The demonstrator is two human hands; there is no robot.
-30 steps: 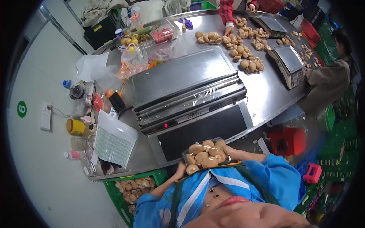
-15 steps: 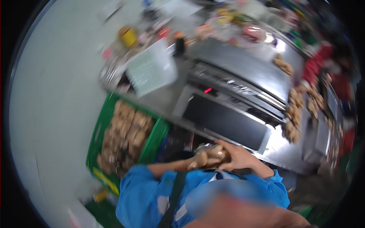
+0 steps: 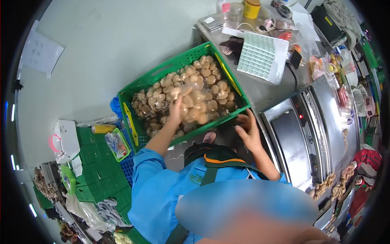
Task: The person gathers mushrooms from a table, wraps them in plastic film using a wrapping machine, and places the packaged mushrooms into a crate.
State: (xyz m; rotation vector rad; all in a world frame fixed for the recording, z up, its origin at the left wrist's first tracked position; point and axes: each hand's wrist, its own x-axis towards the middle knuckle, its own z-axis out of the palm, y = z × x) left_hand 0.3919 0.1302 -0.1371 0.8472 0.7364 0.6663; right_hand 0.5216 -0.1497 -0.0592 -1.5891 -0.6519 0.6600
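My left hand (image 3: 176, 110) is closed on a clear plastic-wrapped pack of mushrooms (image 3: 196, 106), blurred by motion. The pack is over the green crate (image 3: 178, 140), overlapping the wrapped mushrooms (image 3: 158, 95) that fill it. These are brown and round-capped, under shiny film. Nothing is in my right hand (image 3: 250, 132); its fingers are spread beside the crate's right corner, between the crate and the wrapping machine (image 3: 290, 140).
A metal table (image 3: 258, 91) on the right carries a white sheet with a pale green grid (image 3: 260, 57) and a yellow jar (image 3: 252, 9). Folded green crates (image 3: 97, 162) lie at left. A co-worker's red sleeve (image 3: 365, 156) is near loose mushrooms (image 3: 343, 185) at far right.
My view has swung left from the wrapping machine to the crate. The pack, earlier between both hands near the machine, is now over the crate in my left hand; my right hand has let go.
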